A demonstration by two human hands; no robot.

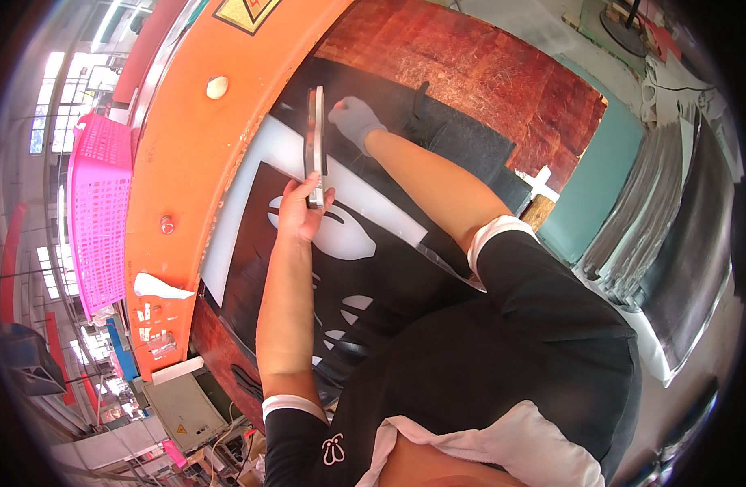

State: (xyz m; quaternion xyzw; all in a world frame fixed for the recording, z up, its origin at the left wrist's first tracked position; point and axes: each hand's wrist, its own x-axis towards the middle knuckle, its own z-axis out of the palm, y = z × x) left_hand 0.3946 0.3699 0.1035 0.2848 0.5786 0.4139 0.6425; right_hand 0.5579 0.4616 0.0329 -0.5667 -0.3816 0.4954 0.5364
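Note:
My left hand [301,213], bare, is closed round the lower end of a long, narrow strip-shaped metal piece [315,134], perhaps a cutting die seen edge-on. The piece points away from me, above the white board [389,211]. Just right of its far end is my right hand [356,120] in a pale glove, its fingers curled in; whether anything is in them I cannot make out. Below my left hand lies a black sheet [255,215] with several shaped cut-outs, through which white shows. My body hides the sheet's near part.
An orange machine beam [174,146] with a white knob [217,88] and a red button [167,225] runs along the left. Beyond it hangs a pink basket [101,211]. Dark sheets [462,146] lie on the worn red-brown table [503,73]. Stacked sheets [641,203] stand at right.

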